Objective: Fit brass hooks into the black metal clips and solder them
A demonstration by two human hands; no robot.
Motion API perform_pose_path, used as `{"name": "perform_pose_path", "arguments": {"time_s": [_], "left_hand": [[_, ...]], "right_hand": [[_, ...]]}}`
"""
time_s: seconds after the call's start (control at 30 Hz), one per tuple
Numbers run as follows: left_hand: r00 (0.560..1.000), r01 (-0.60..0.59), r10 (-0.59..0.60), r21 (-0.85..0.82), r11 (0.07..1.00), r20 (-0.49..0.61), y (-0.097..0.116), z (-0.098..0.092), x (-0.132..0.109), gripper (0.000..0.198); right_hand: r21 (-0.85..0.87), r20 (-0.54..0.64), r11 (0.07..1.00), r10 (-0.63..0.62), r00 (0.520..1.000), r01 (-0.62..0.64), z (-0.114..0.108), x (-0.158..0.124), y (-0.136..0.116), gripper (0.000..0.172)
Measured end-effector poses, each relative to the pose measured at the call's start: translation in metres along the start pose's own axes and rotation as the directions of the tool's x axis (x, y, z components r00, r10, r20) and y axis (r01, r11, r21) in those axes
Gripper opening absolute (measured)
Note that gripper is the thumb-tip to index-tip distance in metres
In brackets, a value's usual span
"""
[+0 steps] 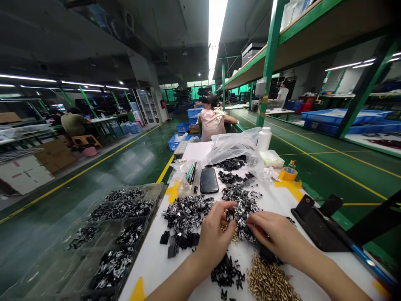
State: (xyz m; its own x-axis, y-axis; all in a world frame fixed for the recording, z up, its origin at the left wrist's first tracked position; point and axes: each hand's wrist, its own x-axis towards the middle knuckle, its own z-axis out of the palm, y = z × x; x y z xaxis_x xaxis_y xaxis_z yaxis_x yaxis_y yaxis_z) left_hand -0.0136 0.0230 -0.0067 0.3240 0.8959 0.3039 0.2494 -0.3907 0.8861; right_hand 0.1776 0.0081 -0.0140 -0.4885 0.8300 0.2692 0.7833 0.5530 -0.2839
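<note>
My left hand is closed in a pinch, thumb and fingers around a small black part with shiny metal on it. A short way to the right, my right hand has its fingertips drawn together over the parts; whatever they hold is hidden. Beneath and between both hands lie heaps of black-and-silver clips and a few brass-coloured pieces. Nearer to me are a pile of small brass pins and loose black plastic pieces. Black square parts lie left of my left wrist.
A compartmented plastic tray stands at the left. Beyond the hands are a dark phone, plastic bag, white bottle and tape roll. A black fixture with a blue rod is at right. A person sits ahead.
</note>
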Motion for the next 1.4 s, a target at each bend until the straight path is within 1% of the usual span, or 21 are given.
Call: {"name": "perform_pose_path", "arguments": {"time_s": [0.1,0.17,0.23,0.33,0.4,0.47,0.53,0.6,0.67,0.73,0.77,0.8,0.83,0.87,0.9,0.97,1.03,1.1,1.2,1.3,1.4], "left_hand": [[1.000,0.006,-0.006,-0.007,1.000,-0.004,0.002,0.002,0.001,0.035],[0.998,0.070,-0.069,-0.042,0.997,0.005,-0.001,0.003,0.003,0.031],[0.987,0.160,-0.157,-0.109,0.981,0.033,-0.006,0.003,0.007,0.027],[0.964,0.267,-0.255,-0.217,0.939,0.080,-0.012,0.002,0.011,0.029],[0.958,0.286,-0.274,-0.261,0.922,0.081,-0.015,0.002,0.013,0.031],[0.958,0.287,-0.277,-0.281,0.916,0.077,-0.015,0.002,0.013,0.031],[0.955,0.296,-0.284,-0.283,0.912,0.084,-0.016,0.003,0.012,0.031],[0.949,0.314,-0.296,-0.281,0.907,0.107,-0.017,0.004,0.012,0.031],[0.943,0.330,-0.302,-0.296,0.896,0.138,-0.018,0.005,0.012,0.032],[0.933,0.356,-0.315,-0.342,0.870,0.171,-0.019,0.005,0.013,0.032],[0.925,0.379,-0.331,-0.363,0.851,0.188,-0.019,0.004,0.013,0.031],[0.913,0.406,-0.353,-0.378,0.832,0.203,-0.018,0.004,0.014,0.030],[0.900,0.434,-0.377,-0.385,0.814,0.218,-0.017,0.003,0.015,0.029],[0.887,0.460,-0.399,-0.387,0.799,0.231,-0.016,0.002,0.015,0.028],[0.877,0.480,-0.415,-0.391,0.785,0.242,-0.014,0.002,0.015,0.027],[0.870,0.493,-0.423,-0.419,0.762,0.255,-0.012,0.001,0.016,0.025],[0.872,0.489,-0.413,-0.456,0.744,0.263,-0.011,0.001,0.015,0.024],[0.872,0.489,-0.401,-0.480,0.728,0.281,-0.011,0.001,0.015,0.025],[0.869,0.493,-0.380,-0.506,0.708,0.315,-0.014,-0.001,0.014,0.028],[0.865,0.500,-0.368,-0.529,0.686,0.341,-0.015,-0.001,0.014,0.031],[0.862,0.506,-0.369,-0.549,0.665,0.348,-0.015,0.000,0.013,0.029]], "right_hand": [[0.024,0.174,1.000,0.001,0.985,-0.006,0.004,-0.009,-0.009,0.012],[-0.004,0.280,1.000,0.018,0.960,-0.018,0.005,-0.014,-0.015,0.008],[-0.041,0.351,0.999,0.039,0.936,-0.027,0.007,-0.019,-0.018,0.007],[-0.065,0.404,0.998,0.038,0.914,-0.013,0.011,-0.022,-0.019,0.016],[-0.072,0.413,0.997,0.025,0.910,0.005,0.015,-0.024,-0.018,0.020],[-0.065,0.418,0.997,0.003,0.908,0.027,0.019,-0.025,-0.018,0.020],[-0.043,0.415,0.998,-0.023,0.910,0.044,0.021,-0.026,-0.019,0.017],[0.000,0.410,0.999,-0.039,0.911,0.043,0.017,-0.025,-0.020,0.014],[0.074,0.391,0.997,-0.044,0.919,0.016,0.006,-0.023,-0.015,0.010],[0.147,0.339,0.988,-0.003,0.941,-0.050,-0.010,-0.020,-0.002,0.006],[0.151,0.298,0.983,0.058,0.953,-0.107,-0.018,-0.020,0.008,0.007],[0.115,0.246,0.977,0.147,0.958,-0.180,-0.025,-0.019,0.021,0.009],[0.029,0.183,0.964,0.256,0.949,-0.266,-0.030,-0.020,0.034,0.011],[-0.082,0.129,0.933,0.358,0.925,-0.350,-0.033,-0.021,0.049,0.014],[-0.138,0.099,0.905,0.417,0.904,-0.402,-0.035,-0.023,0.063,0.015],[-0.191,0.088,0.876,0.465,0.881,-0.443,-0.031,-0.026,0.085,0.019],[-0.216,0.093,0.866,0.478,0.873,-0.451,-0.022,-0.030,0.097,0.023],[-0.234,0.091,0.863,0.478,0.873,-0.448,-0.012,-0.031,0.098,0.027],[-0.243,0.067,0.870,0.457,0.887,-0.430,-0.004,-0.028,0.089,0.028],[-0.231,0.013,0.885,0.418,0.908,-0.404,0.000,-0.019,0.084,0.028],[-0.196,-0.044,0.913,0.356,0.934,-0.357,0.008,-0.005,0.089,0.030]]}}
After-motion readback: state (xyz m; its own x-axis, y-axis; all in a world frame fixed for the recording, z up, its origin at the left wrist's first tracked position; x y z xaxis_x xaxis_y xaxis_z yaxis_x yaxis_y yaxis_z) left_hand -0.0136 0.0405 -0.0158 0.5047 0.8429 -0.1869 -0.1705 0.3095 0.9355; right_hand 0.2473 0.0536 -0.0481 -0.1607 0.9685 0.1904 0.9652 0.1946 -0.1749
